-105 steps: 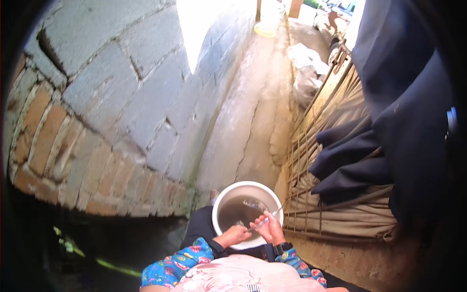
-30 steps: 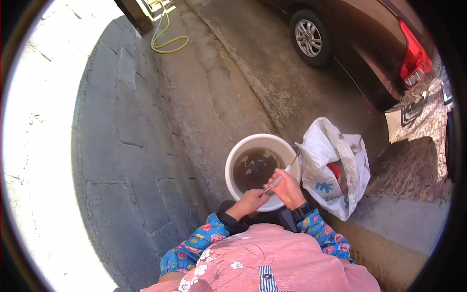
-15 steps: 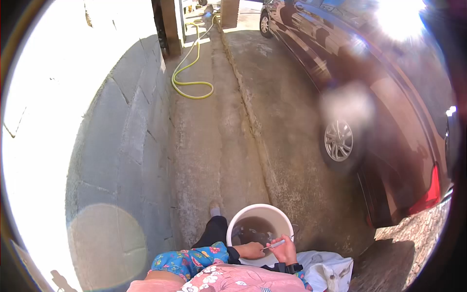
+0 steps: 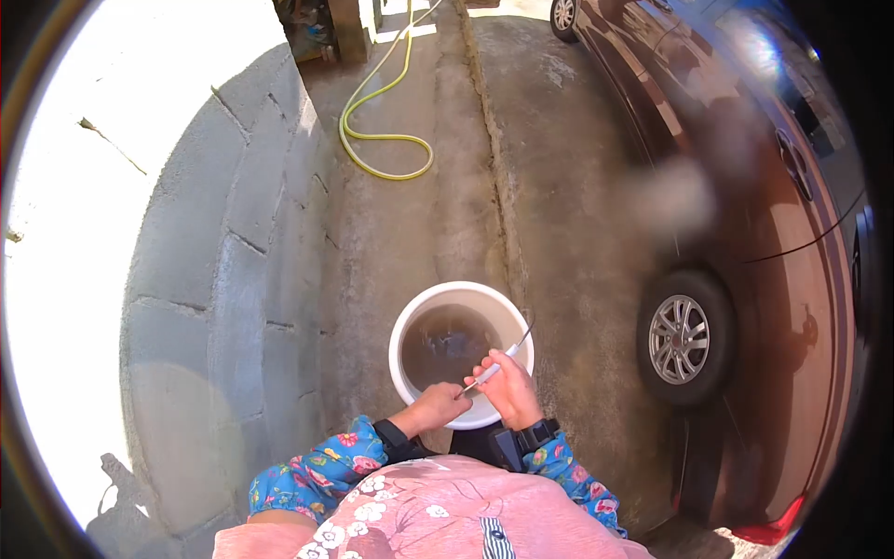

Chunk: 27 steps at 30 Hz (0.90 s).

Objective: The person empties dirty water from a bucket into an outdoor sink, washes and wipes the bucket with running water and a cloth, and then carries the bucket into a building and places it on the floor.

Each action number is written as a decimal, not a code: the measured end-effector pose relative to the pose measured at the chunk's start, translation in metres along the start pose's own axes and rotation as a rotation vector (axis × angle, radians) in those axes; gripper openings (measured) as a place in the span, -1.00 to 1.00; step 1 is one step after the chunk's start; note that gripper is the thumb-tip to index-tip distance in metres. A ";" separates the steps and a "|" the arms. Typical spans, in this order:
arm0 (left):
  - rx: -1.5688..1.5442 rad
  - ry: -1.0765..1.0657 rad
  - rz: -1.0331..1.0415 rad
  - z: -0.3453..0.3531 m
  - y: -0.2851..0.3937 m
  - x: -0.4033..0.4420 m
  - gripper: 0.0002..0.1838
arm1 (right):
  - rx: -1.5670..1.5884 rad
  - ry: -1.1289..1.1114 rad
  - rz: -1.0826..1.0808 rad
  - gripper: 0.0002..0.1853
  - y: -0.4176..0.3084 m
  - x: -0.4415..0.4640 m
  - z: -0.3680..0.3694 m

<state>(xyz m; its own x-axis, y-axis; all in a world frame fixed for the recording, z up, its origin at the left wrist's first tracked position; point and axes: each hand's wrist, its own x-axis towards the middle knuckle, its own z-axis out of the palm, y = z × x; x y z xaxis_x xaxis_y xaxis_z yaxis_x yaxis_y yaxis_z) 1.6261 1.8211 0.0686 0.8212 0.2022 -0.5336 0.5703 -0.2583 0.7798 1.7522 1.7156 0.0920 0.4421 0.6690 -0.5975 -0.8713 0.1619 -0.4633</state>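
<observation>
Working over the bucket (image 4: 503, 326), the right hand (image 4: 517, 389) stays clamped on the tool (image 4: 487, 374), the left hand (image 4: 438, 407) at its tip, grip unclear, their hold seemingly undisturbed as the view swings.

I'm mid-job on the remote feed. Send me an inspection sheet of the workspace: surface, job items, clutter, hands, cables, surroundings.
Surface: concrete floor, stained, with a rough seam running lengthwise.
Job items: white bucket holding dark, murky liquid; white-handled tool held over it.
Clutter: yellow-green hose looped on the floor ahead; indistinct items in a dark recess, upper left.
Left hand: fingers curled at the tool's thin metal end; exact grip hidden.
Right hand: holds the tool by its white handle.
Cables: none certain; a thin dark piece extends beyond the handle, nature unclear.
Surroundings: block wall at left, partly sunlit; brown car at right.
</observation>
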 end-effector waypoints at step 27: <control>-0.279 0.377 -0.175 -0.482 0.110 0.529 -0.66 | -0.238 -0.165 0.525 -0.89 -0.337 0.681 0.296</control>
<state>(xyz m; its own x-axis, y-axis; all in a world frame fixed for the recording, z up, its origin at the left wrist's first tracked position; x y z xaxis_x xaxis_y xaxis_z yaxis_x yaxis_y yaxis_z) 2.1138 2.3549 0.0293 0.6201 0.5605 -0.5489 0.6295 0.0621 0.7745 2.2836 2.3315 0.0343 -0.0901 0.7226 -0.6854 -0.8840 -0.3750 -0.2791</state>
